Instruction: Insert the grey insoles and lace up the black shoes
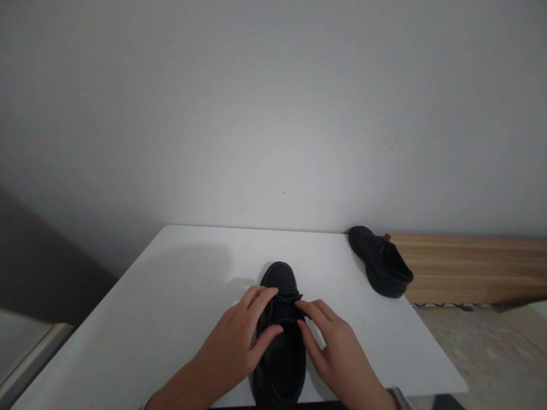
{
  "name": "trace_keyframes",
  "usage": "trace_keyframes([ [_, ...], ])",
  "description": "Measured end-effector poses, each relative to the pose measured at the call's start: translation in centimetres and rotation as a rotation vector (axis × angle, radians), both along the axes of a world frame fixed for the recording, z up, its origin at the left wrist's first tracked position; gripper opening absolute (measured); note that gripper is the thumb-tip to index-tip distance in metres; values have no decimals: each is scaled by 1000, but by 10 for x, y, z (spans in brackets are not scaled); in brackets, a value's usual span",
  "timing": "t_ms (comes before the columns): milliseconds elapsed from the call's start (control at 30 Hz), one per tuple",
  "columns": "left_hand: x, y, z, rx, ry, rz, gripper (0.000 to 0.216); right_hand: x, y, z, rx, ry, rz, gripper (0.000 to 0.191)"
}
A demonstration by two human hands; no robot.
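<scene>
A black lace-up shoe (280, 364) rests on the white table (192, 319) right in front of me, its toe pointing away. My left hand (245, 327) grips the left side of the shoe by the lacing, fingers on the outside and the thumb over the opening. On the other side, my right hand (331, 341) has its index finger and thumb on the right edge of the lacing. Short black laces (290, 296) cross between the two hands; the fingers partly cover them.
A second black shoe (378, 262) sits at the table's back right edge. Behind the table stands a white wall (273, 114). A wood-grain board (461, 265) and a tiled floor (465, 341) are to the right. A pale-edged piece (34, 359) shows at lower left.
</scene>
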State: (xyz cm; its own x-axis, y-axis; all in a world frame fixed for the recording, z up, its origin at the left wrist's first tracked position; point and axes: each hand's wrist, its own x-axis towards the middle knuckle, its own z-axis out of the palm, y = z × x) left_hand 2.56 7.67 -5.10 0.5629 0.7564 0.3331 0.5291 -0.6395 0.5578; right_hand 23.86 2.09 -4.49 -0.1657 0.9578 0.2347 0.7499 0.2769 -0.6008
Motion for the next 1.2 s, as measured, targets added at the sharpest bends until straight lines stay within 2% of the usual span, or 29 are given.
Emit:
trace_keyframes([
  [100,6,0,9,-14,59,-18,32,-9,4,4,-3,-190,-39,29],
  [233,16,4,11,3,192,4,26,-18,11,5,42,-418,-97,24],
  [367,27,8,13,-6,357,51,28,-22,17,8,90,-504,-124,21],
  [500,36,11,19,-1,457,67,31,-24,19,9,138,-357,-111,22],
  [633,39,7,29,49,468,97,27,-25,15,17,95,63,-56,17],
  [700,37,3,39,35,331,107,22,-25,10,27,41,311,-36,16],
  [767,30,-1,54,-71,37,76,18,-22,6,41,21,551,-27,17],
  [867,13,-2,75,-269,-469,29,13,-13,1,59,156,834,-63,14],
  [967,-6,6,82,-284,-672,118,8,3,1,64,305,939,-187,12],
  [1033,-15,14,77,-263,-605,201,9,14,2,58,336,902,-274,11],
  [1100,-20,20,67,-267,-402,220,12,23,3,46,307,765,-328,11],
  [1200,-19,25,50,-319,-18,96,18,29,3,27,153,444,-310,15],
])
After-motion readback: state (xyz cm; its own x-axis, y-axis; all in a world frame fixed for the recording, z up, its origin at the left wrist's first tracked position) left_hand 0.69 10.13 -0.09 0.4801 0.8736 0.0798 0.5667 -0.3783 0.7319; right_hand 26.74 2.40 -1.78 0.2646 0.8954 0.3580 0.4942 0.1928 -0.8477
